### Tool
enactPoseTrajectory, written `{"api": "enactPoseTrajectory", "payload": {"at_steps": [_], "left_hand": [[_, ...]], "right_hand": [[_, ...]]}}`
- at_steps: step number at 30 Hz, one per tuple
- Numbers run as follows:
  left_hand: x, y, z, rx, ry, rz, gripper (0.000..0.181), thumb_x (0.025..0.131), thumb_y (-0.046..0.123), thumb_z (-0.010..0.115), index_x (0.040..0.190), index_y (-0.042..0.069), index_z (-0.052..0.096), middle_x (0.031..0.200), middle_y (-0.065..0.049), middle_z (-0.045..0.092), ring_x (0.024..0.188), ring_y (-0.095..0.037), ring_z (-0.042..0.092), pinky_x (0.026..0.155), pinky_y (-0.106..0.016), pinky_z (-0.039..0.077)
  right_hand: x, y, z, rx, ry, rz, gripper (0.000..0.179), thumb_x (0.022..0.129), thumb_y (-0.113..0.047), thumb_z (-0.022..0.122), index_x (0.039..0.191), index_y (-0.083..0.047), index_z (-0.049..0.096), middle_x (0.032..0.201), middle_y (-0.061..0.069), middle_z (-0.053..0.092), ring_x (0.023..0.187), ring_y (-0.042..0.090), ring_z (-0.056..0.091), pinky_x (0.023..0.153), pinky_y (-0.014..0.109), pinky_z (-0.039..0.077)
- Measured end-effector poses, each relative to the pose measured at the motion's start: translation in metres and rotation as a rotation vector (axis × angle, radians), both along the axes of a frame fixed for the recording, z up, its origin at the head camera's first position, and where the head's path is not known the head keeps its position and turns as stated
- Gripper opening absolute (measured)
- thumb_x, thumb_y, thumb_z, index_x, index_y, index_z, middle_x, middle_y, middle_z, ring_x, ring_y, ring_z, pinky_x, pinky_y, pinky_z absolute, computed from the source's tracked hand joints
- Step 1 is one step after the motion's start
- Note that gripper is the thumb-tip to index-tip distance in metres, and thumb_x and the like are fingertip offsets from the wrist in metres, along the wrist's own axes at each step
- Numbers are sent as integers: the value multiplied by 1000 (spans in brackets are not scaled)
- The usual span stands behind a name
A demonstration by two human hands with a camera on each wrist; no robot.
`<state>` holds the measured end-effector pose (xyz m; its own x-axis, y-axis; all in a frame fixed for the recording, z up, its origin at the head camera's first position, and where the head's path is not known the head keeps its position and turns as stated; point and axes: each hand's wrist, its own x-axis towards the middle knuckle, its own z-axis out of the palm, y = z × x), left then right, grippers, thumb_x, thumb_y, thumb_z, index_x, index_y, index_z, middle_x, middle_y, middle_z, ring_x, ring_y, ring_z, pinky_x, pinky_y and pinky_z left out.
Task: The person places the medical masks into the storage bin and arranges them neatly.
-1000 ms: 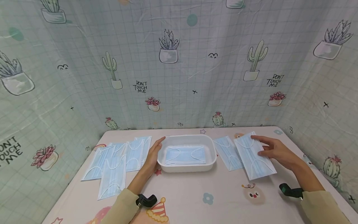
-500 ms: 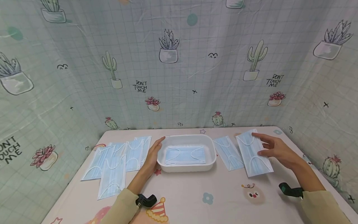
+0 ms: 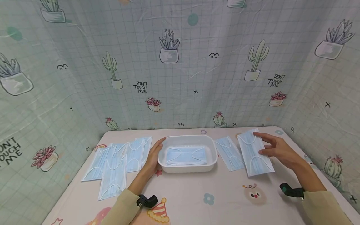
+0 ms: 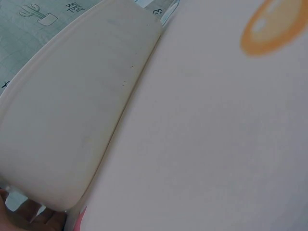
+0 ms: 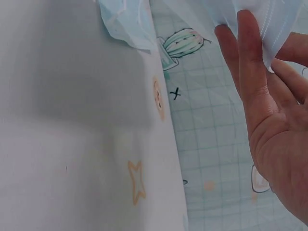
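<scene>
A white plastic box point(image 3: 187, 169) stands mid-table with pleated blue face masks point(image 3: 187, 155) lying flat in it. My left hand point(image 3: 153, 156) rests along its left side, fingers stretched toward the back corner; in the left wrist view fingers point(image 4: 36, 219) show at the box's corner. On the right, my right hand point(image 3: 277, 150) pinches the right edge of a blue face mask point(image 3: 253, 154) between thumb and fingers. The right wrist view shows this mask point(image 5: 276, 24) raised, with fingers on both its sides. Another mask point(image 3: 230, 153) lies between it and the box.
Several more masks point(image 3: 112, 178) lie spread and overlapping on the left of the table. The patterned pale tablecloth point(image 3: 191, 197) ends at a cactus-print curtain point(image 3: 180, 100) behind and on both sides.
The mask in my right hand has shifted slightly up and back, its lower end swinging a little leftward. My left hand and the box stay in place.
</scene>
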<state>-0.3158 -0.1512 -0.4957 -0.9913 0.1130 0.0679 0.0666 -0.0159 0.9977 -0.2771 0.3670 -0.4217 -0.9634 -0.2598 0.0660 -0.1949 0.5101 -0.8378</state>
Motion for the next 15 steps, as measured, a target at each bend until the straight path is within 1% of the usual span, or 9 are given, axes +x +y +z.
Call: {"api": "enactPoseTrajectory", "payload": {"at_steps": [2,4,6,9,12,15], "left_hand": [[0,0,0,3,1,2,47,113,28,32,158,21,41,168,-5,34,159,-30,25,130,-56,16],[0,0,0,10,2,0,47,113,27,32,158,20,41,168,-5,34,158,-31,26,130,-55,16],[-1,1,0,16,7,-5,48,113,26,32,159,18,41,168,-6,34,158,-32,26,129,-55,17],[-2,1,0,28,10,-12,48,113,25,31,159,16,40,168,-8,33,158,-32,27,129,-55,18],[-2,1,0,32,3,-8,48,113,24,31,159,16,40,168,-8,34,157,-32,27,129,-55,19],[-1,1,0,36,-1,-7,48,113,25,31,159,17,40,168,-7,34,158,-31,27,129,-54,18]], "right_hand": [[0,-1,1,-9,13,-1,78,94,-16,72,160,-6,33,166,31,25,135,58,49,83,24,58],[0,-3,2,-6,28,-7,76,95,-16,72,161,-7,34,166,30,26,134,52,53,83,24,58],[0,-6,4,-9,46,-12,75,95,-17,71,160,-8,35,166,29,28,133,48,55,83,25,59],[-1,-11,8,-19,67,-18,73,96,-17,71,160,-10,36,166,28,28,136,50,52,84,21,58],[-4,-17,14,-31,78,-12,73,96,-16,71,160,-10,37,166,28,27,141,58,42,86,16,54],[-7,-24,20,-25,91,-5,72,96,-16,71,160,-12,38,167,27,28,143,57,40,87,14,52]]}}
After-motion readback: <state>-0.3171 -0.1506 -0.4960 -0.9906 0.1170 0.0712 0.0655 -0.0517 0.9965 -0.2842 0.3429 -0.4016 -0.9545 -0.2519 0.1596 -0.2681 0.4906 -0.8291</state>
